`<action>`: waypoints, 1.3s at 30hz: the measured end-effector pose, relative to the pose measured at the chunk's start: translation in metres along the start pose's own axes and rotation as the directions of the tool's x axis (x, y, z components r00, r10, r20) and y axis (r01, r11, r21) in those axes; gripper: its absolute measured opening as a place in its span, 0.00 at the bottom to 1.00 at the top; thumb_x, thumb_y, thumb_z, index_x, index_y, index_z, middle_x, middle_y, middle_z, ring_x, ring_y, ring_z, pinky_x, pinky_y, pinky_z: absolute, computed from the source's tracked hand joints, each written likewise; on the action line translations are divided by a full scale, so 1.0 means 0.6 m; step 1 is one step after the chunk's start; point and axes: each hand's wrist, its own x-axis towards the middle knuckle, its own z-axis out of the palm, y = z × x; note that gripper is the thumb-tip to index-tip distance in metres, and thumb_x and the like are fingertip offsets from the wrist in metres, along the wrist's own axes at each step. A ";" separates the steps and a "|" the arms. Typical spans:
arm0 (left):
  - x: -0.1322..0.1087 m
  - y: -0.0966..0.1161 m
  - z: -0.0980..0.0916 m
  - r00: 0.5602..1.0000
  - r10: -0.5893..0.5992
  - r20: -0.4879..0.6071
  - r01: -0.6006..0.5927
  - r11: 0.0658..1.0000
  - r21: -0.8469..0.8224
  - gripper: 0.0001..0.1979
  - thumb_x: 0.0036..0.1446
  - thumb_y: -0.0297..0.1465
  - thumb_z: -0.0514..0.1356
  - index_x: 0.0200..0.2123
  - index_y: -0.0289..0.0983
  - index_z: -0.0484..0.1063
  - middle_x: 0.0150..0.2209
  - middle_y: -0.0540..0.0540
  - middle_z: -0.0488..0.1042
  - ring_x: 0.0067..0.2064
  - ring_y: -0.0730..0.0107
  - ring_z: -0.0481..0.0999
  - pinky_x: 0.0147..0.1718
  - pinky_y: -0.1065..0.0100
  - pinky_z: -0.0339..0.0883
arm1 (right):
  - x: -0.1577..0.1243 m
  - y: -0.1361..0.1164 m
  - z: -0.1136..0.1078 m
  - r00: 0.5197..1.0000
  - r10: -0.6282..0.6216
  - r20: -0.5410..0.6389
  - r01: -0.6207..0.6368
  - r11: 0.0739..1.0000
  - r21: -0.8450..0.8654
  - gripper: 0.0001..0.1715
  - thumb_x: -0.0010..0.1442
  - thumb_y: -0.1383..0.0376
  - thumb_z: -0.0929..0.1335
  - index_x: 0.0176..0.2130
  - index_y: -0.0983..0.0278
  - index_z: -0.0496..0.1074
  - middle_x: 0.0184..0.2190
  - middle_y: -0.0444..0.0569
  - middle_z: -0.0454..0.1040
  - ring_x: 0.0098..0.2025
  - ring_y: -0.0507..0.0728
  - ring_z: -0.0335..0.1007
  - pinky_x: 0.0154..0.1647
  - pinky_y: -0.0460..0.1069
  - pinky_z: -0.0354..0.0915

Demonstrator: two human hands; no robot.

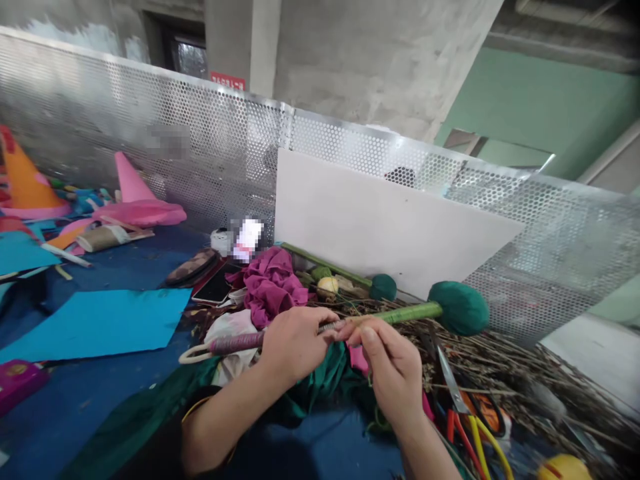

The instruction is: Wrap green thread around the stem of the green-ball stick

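A long stick (409,313) lies across in front of me, wrapped in purple cord at the left and green at the right. At its right end is a dark green cloth-covered ball (459,308); at its left end a pale loop (195,353). My left hand (295,343) is closed around the wrapped middle. Close beside it, the fingers of my right hand (387,363) are pinched together at the stick; whether they also hold a thread is hidden. Dark green cloth (325,377) lies beneath my hands, with a bit of pink (358,359) showing.
Scissors (453,380) with red and yellow handles lie right, by dry twigs (525,387). Behind are crumpled magenta cloth (275,283), a second green ball (383,287) and a lit phone (247,240). Blue sheet (110,323) lies left; white board (380,213) leans on perforated metal (225,140).
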 end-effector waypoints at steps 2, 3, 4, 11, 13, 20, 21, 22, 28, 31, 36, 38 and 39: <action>-0.004 0.006 0.003 0.999 0.036 0.001 -0.036 0.995 0.092 0.10 0.56 0.34 0.57 0.37 0.45 0.79 0.34 0.48 0.82 0.37 0.58 0.80 0.31 0.67 0.64 | 0.007 0.005 -0.012 1.000 0.021 -0.007 -0.022 0.999 -0.046 0.16 0.67 0.63 0.62 0.31 0.62 0.75 0.35 0.50 0.79 0.41 0.58 0.75 0.42 0.51 0.69; -0.006 0.009 0.005 0.999 0.048 -0.004 -0.047 0.989 0.138 0.10 0.57 0.34 0.57 0.36 0.44 0.79 0.33 0.47 0.82 0.37 0.58 0.80 0.30 0.67 0.64 | 0.010 0.008 -0.017 1.000 0.028 -0.013 -0.029 0.997 -0.067 0.15 0.67 0.63 0.63 0.32 0.62 0.75 0.36 0.51 0.79 0.42 0.59 0.76 0.43 0.51 0.69; -0.008 0.011 0.008 0.998 0.062 -0.005 -0.060 0.982 0.178 0.10 0.57 0.34 0.56 0.35 0.43 0.79 0.33 0.46 0.82 0.36 0.58 0.80 0.30 0.67 0.64 | 0.012 0.011 -0.020 0.999 0.038 -0.017 -0.039 0.996 -0.084 0.15 0.66 0.62 0.63 0.32 0.62 0.76 0.37 0.51 0.80 0.43 0.59 0.76 0.43 0.51 0.70; -0.015 0.018 0.018 0.989 0.146 0.017 -0.143 0.925 0.351 0.10 0.59 0.33 0.56 0.32 0.39 0.77 0.31 0.44 0.81 0.34 0.58 0.80 0.30 0.67 0.65 | 0.021 0.018 -0.024 0.999 0.048 0.002 -0.048 0.992 -0.119 0.16 0.66 0.62 0.63 0.31 0.62 0.77 0.37 0.50 0.81 0.41 0.58 0.77 0.43 0.51 0.71; -0.016 0.019 0.020 0.983 0.182 0.014 -0.174 0.911 0.374 0.09 0.58 0.32 0.56 0.32 0.39 0.77 0.31 0.44 0.81 0.34 0.59 0.80 0.30 0.67 0.66 | 0.023 0.022 -0.025 0.998 0.056 -0.011 -0.057 0.986 -0.156 0.16 0.65 0.62 0.63 0.31 0.62 0.77 0.37 0.50 0.81 0.41 0.58 0.78 0.42 0.51 0.72; -0.015 0.007 0.032 0.871 0.491 0.000 -0.443 0.788 0.428 0.10 0.59 0.27 0.53 0.37 0.39 0.75 0.30 0.48 0.79 0.32 0.60 0.78 0.28 0.64 0.66 | 0.032 0.031 -0.039 0.988 0.152 -0.016 -0.151 0.953 -0.261 0.17 0.64 0.60 0.64 0.32 0.62 0.79 0.35 0.50 0.82 0.39 0.58 0.78 0.40 0.50 0.71; -0.015 0.005 0.034 0.844 0.536 -0.006 -0.479 0.760 0.440 0.10 0.60 0.26 0.53 0.40 0.39 0.74 0.30 0.48 0.79 0.31 0.60 0.78 0.28 0.64 0.66 | 0.033 0.031 -0.041 0.986 0.165 -0.012 -0.162 0.949 -0.271 0.17 0.64 0.60 0.64 0.31 0.62 0.79 0.34 0.50 0.82 0.38 0.58 0.78 0.40 0.49 0.70; -0.014 0.004 0.035 0.822 0.570 -0.010 -0.504 0.734 0.455 0.11 0.60 0.26 0.53 0.42 0.39 0.73 0.30 0.48 0.79 0.31 0.61 0.78 0.27 0.64 0.66 | 0.034 0.032 -0.043 0.985 0.175 -0.007 -0.170 0.946 -0.277 0.17 0.64 0.60 0.64 0.31 0.62 0.79 0.34 0.49 0.82 0.38 0.58 0.78 0.39 0.49 0.70; -0.012 0.002 0.036 0.764 0.642 0.064 -0.575 0.633 0.519 0.15 0.59 0.24 0.54 0.48 0.40 0.71 0.30 0.50 0.77 0.29 0.65 0.75 0.25 0.65 0.63 | 0.034 0.038 -0.045 0.981 0.195 0.014 -0.184 0.943 -0.277 0.17 0.63 0.59 0.64 0.32 0.62 0.80 0.33 0.49 0.81 0.35 0.58 0.77 0.35 0.49 0.70; -0.013 0.004 0.037 0.766 0.639 0.066 -0.570 0.629 0.529 0.14 0.59 0.24 0.55 0.46 0.40 0.73 0.31 0.49 0.77 0.30 0.64 0.75 0.26 0.64 0.63 | 0.037 0.032 -0.042 0.973 0.231 0.014 -0.221 0.946 -0.239 0.16 0.63 0.59 0.65 0.29 0.62 0.77 0.31 0.49 0.81 0.36 0.58 0.77 0.36 0.49 0.70; -0.009 -0.004 0.020 0.826 0.564 0.019 -0.508 0.729 0.458 0.14 0.59 0.25 0.55 0.45 0.43 0.75 0.33 0.50 0.80 0.33 0.63 0.78 0.28 0.65 0.65 | 0.040 0.001 -0.079 0.935 0.354 0.011 -0.354 0.935 -0.037 0.18 0.59 0.59 0.68 0.20 0.64 0.70 0.37 0.52 0.80 0.39 0.58 0.76 0.38 0.49 0.69; -0.004 -0.014 0.006 0.868 0.496 -0.024 -0.445 0.798 0.406 0.13 0.60 0.28 0.56 0.45 0.45 0.76 0.35 0.51 0.81 0.35 0.63 0.79 0.30 0.66 0.66 | 0.036 -0.011 -0.117 0.910 0.415 0.016 -0.415 0.910 0.006 0.19 0.58 0.57 0.69 0.21 0.64 0.70 0.30 0.52 0.78 0.29 0.54 0.74 0.25 0.45 0.65; -0.001 -0.020 -0.002 0.886 0.461 -0.044 -0.413 0.829 0.377 0.13 0.59 0.29 0.57 0.45 0.46 0.77 0.37 0.51 0.82 0.36 0.63 0.80 0.31 0.66 0.66 | 0.033 -0.015 -0.139 0.904 0.427 0.009 -0.427 0.904 0.018 0.19 0.58 0.56 0.69 0.22 0.64 0.71 0.25 0.50 0.76 0.22 0.52 0.69 0.19 0.44 0.59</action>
